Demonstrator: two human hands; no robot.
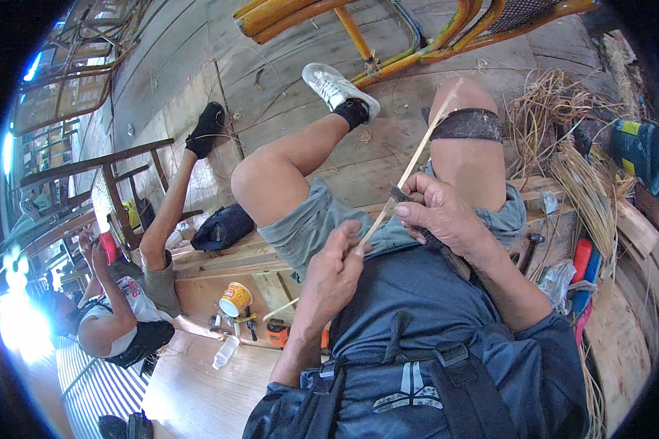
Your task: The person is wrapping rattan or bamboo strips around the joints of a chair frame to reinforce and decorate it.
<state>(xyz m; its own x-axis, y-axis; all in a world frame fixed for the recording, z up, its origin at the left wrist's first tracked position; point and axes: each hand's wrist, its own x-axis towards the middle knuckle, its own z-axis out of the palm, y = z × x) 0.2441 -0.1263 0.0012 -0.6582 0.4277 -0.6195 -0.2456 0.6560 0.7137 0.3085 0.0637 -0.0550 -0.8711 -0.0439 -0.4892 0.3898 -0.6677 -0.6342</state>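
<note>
A long, narrow, pale strip of cane-like material (417, 155) slants across the person's lap. Taking the wide black band (468, 124) around the right leg as landmark, its far end passes the band's left edge and lies over the knee, while its middle comes back toward the body between both hands.

The left hand (335, 267), nearer the body and left of the band, has its thumb and fingers drawn together around the strip in a light pinch; blur hides the exact contact. A pale end showing beyond that wrist looks like the same strip. The right hand (441, 212), just bodyward of the band, is curled firmly around a dark knife-like tool (398, 194), whose flat end meets the strip near the thumb.

The strip looks very light, springy along its length and dry rather than slippery. It would probably bend readily but could split or crease if bent sharply, and its edges may splinter. A soft pinch on the flat faces, close to the tool, should steady it best; the far tip would likely whip.

Right of the band lies a tangled heap of brown fibres (553, 110), with a straw-coloured bundle of straight strips (584, 186) nearer the body. Beyond the band stands a yellow-orange chair-like frame (285, 18).
</note>
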